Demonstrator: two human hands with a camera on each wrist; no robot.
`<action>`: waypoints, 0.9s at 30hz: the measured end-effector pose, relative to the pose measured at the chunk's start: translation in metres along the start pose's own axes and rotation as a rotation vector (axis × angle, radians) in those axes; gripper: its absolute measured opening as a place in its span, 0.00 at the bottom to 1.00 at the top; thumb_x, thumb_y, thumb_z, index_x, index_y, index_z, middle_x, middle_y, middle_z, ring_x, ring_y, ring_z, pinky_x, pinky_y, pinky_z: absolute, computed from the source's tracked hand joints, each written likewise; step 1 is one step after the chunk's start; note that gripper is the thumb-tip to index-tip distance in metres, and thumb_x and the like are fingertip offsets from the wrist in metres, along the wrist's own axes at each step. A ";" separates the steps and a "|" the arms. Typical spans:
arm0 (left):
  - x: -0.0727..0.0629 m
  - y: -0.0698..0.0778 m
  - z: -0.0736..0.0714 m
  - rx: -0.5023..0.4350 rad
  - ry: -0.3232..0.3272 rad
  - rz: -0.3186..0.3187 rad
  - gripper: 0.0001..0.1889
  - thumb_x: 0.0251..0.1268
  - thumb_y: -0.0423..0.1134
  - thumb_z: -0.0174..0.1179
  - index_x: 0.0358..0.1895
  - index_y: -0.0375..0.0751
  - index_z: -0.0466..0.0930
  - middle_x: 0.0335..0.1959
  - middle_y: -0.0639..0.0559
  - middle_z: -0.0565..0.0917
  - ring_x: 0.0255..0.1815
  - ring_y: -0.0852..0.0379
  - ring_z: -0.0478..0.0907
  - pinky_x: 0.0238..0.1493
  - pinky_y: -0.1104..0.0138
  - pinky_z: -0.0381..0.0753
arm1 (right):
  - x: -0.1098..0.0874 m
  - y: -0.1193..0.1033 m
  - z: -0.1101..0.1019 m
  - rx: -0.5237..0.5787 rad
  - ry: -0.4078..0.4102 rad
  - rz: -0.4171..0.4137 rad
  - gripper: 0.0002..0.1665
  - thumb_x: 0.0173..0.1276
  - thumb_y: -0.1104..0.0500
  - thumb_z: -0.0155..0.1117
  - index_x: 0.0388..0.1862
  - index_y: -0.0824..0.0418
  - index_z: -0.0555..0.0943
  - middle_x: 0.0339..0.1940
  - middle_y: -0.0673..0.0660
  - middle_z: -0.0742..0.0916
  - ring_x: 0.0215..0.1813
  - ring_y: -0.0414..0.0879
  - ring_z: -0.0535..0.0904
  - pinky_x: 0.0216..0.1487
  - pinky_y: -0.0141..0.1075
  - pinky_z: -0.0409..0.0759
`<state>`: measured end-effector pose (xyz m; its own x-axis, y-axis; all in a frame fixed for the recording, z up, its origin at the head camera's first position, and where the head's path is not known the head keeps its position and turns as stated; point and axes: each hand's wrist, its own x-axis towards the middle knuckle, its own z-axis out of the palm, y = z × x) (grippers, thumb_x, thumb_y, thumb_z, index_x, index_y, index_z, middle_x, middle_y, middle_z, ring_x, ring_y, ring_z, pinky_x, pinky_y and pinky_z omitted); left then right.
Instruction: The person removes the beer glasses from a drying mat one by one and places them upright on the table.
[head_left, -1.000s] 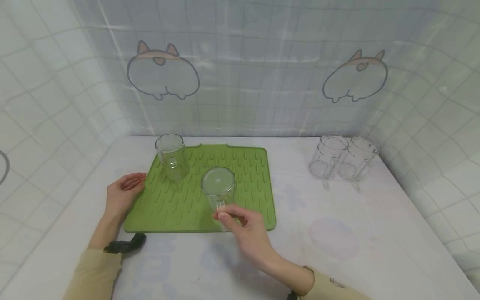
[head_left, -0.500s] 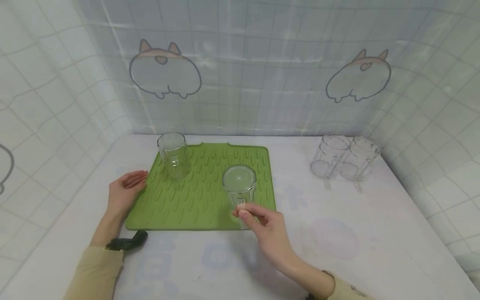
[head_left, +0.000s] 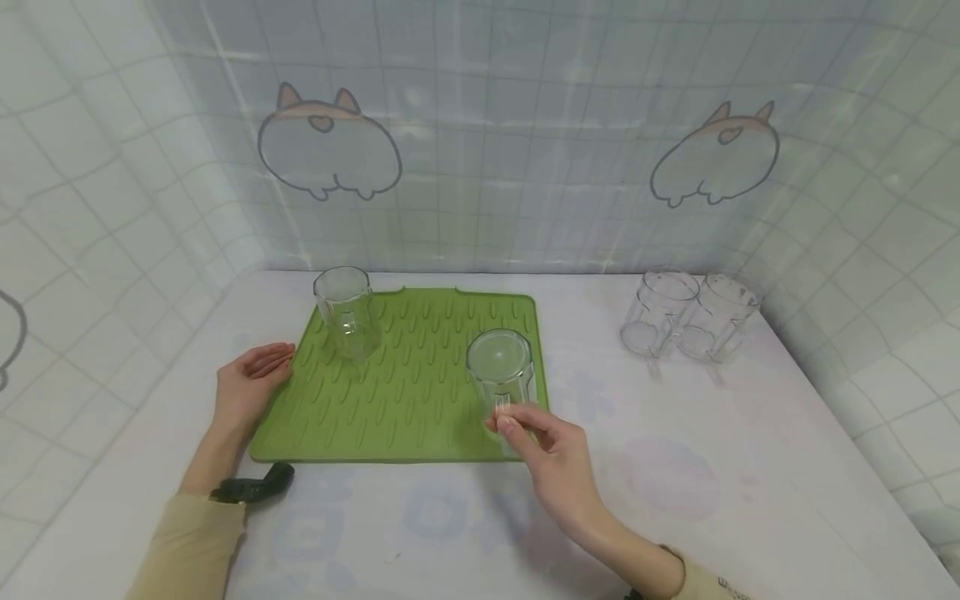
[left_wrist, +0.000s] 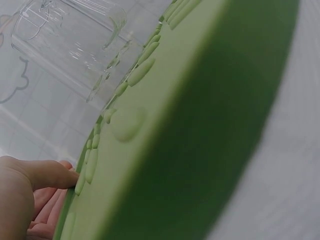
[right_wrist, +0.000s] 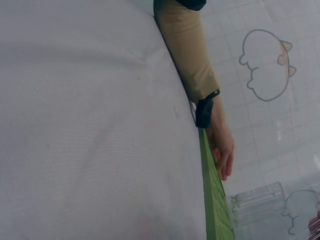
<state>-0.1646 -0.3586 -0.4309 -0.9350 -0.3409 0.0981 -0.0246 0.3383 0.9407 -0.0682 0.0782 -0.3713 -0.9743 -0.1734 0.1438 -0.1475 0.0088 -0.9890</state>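
Note:
My right hand [head_left: 558, 462] pinches the handle of a clear glass mug [head_left: 500, 367] between thumb and fingers. This mug overlaps the right part of the green ridged mat [head_left: 420, 417] in the head view, and its upward-facing round end looks closed. My left hand [head_left: 251, 383] rests at the mat's left edge, fingers relaxed. In the left wrist view the thumb [left_wrist: 52, 175] touches that edge. A second glass mug [head_left: 347, 312] stands on the mat's back left corner. In the right wrist view only a sliver of my right hand [right_wrist: 315, 220] shows at the border.
Two more clear glass mugs [head_left: 660, 312] stand side by side at the table's back right. The table [head_left: 675, 467] has a white cloth with faint prints. A tile-patterned curtain [head_left: 480, 167] with cartoon figures closes off the back and both sides.
My right hand has carried the pinched mug rightward over the mat, from near its middle to its right side. The left hand, the mat and the other mugs stay put.

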 end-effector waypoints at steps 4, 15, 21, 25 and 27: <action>0.001 0.000 0.000 -0.031 0.002 -0.007 0.25 0.66 0.27 0.63 0.65 0.25 0.71 0.51 0.60 0.87 0.44 0.78 0.81 0.49 0.83 0.81 | 0.000 0.000 0.000 -0.014 0.015 -0.019 0.09 0.71 0.58 0.65 0.46 0.58 0.86 0.43 0.55 0.90 0.51 0.46 0.85 0.59 0.35 0.84; 0.004 -0.001 0.001 0.035 0.002 -0.032 0.25 0.67 0.29 0.62 0.66 0.28 0.71 0.56 0.54 0.85 0.44 0.79 0.80 0.49 0.84 0.81 | -0.001 0.004 0.000 -0.025 0.018 -0.084 0.07 0.71 0.59 0.65 0.44 0.58 0.86 0.39 0.56 0.89 0.48 0.45 0.84 0.57 0.35 0.85; 0.009 -0.004 -0.003 0.002 -0.036 -0.070 0.27 0.68 0.32 0.63 0.68 0.30 0.69 0.54 0.56 0.86 0.45 0.78 0.80 0.49 0.83 0.81 | -0.001 0.006 0.000 -0.065 0.036 -0.131 0.06 0.71 0.59 0.65 0.43 0.57 0.87 0.36 0.54 0.89 0.45 0.44 0.84 0.58 0.36 0.82; 0.009 0.004 -0.008 -0.144 -0.035 -0.062 0.26 0.68 0.31 0.64 0.66 0.27 0.70 0.43 0.69 0.86 0.44 0.76 0.82 0.48 0.83 0.82 | -0.002 0.007 0.000 -0.099 0.047 -0.179 0.06 0.71 0.60 0.66 0.43 0.56 0.87 0.36 0.55 0.89 0.42 0.43 0.83 0.53 0.35 0.83; 0.007 0.013 -0.010 -0.195 -0.024 -0.043 0.25 0.68 0.31 0.63 0.65 0.26 0.71 0.40 0.70 0.86 0.43 0.76 0.83 0.47 0.84 0.82 | -0.002 0.007 0.000 -0.110 0.049 -0.202 0.06 0.70 0.61 0.66 0.43 0.56 0.88 0.36 0.58 0.88 0.41 0.42 0.82 0.49 0.34 0.83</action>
<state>-0.1676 -0.3657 -0.4150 -0.9429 -0.3292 0.0510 0.0023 0.1467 0.9892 -0.0678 0.0788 -0.3789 -0.9298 -0.1349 0.3425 -0.3553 0.0865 -0.9307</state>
